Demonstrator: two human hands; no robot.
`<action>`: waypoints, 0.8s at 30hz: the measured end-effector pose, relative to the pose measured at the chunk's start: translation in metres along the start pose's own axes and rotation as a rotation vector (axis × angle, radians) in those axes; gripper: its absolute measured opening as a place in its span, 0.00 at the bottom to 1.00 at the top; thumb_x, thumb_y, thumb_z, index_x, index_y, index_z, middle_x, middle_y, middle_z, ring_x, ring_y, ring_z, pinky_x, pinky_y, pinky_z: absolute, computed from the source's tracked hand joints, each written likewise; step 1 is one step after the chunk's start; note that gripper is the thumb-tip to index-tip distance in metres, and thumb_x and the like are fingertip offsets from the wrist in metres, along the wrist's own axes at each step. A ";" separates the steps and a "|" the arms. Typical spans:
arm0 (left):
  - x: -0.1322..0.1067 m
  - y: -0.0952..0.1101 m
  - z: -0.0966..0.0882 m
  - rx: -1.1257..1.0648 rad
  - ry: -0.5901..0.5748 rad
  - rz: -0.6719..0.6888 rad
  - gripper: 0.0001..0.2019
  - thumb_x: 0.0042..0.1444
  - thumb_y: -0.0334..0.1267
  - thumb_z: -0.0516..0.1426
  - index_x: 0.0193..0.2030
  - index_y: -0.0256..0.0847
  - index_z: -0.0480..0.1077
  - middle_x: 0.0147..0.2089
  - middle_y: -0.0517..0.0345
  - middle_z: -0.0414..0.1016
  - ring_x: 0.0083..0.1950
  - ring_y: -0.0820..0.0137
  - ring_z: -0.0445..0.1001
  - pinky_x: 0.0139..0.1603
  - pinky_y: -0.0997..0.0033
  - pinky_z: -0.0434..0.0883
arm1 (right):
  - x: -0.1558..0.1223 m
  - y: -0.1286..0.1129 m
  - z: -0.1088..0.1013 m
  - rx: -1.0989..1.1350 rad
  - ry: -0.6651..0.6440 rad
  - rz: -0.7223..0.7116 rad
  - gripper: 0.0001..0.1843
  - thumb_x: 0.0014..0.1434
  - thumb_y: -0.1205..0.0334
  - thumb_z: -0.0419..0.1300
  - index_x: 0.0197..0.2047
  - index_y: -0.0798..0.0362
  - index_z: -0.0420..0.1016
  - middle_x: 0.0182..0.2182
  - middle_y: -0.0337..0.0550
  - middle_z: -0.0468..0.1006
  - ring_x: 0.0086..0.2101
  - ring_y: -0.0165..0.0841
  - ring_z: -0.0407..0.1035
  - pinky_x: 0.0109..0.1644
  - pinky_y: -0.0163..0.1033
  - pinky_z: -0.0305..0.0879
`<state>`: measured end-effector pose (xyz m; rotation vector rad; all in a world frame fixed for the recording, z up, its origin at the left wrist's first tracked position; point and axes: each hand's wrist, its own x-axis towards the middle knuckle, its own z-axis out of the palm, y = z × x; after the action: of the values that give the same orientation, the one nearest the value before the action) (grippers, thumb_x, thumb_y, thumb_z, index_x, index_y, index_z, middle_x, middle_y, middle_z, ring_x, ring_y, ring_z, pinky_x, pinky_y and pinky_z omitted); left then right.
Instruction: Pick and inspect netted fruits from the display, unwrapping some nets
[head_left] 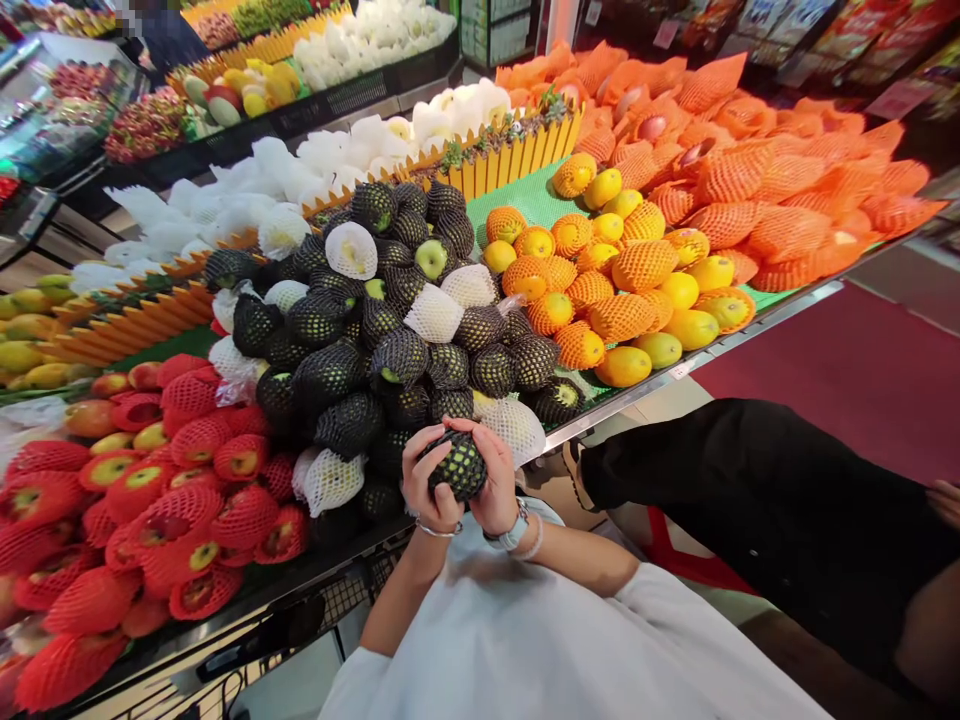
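Observation:
Close to my body, at the front edge of the display, a green apple in a black foam net [459, 466] is cupped between both hands. My left hand [433, 478] wraps its fingers round one side of it. On the other side, my right hand [493, 474] curls over the top and flank. Part of the apple is covered by fingers. Just beyond lies a heap of apples in black nets [337, 370], with an uncovered green apple [431, 260] on it. A white-netted fruit [514, 428] sits right behind my hands.
Red-netted apples [176, 500] fill the left; yellow fruit in orange nets [645, 265] and orange-wrapped fruit [735, 170] lie right. A low yellow fence [517, 155] divides the rows. The display's metal edge [690, 375] runs before me. Another person's dark-clothed leg [720, 490] is close at right.

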<state>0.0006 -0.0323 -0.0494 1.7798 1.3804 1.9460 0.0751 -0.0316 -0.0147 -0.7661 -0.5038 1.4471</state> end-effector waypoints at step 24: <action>0.012 0.017 0.018 -0.859 0.415 -1.333 0.14 0.50 0.47 0.57 0.37 0.39 0.72 0.42 0.55 0.76 0.48 0.67 0.74 0.53 0.69 0.70 | 0.019 -0.003 -0.017 -0.889 -0.428 -0.694 0.24 0.65 0.53 0.52 0.62 0.48 0.69 0.55 0.51 0.74 0.58 0.44 0.66 0.63 0.57 0.61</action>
<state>0.0199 -0.0249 -0.0318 -0.0465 1.0153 1.5921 0.0912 -0.0153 -0.0272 -0.8269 -1.6300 0.6765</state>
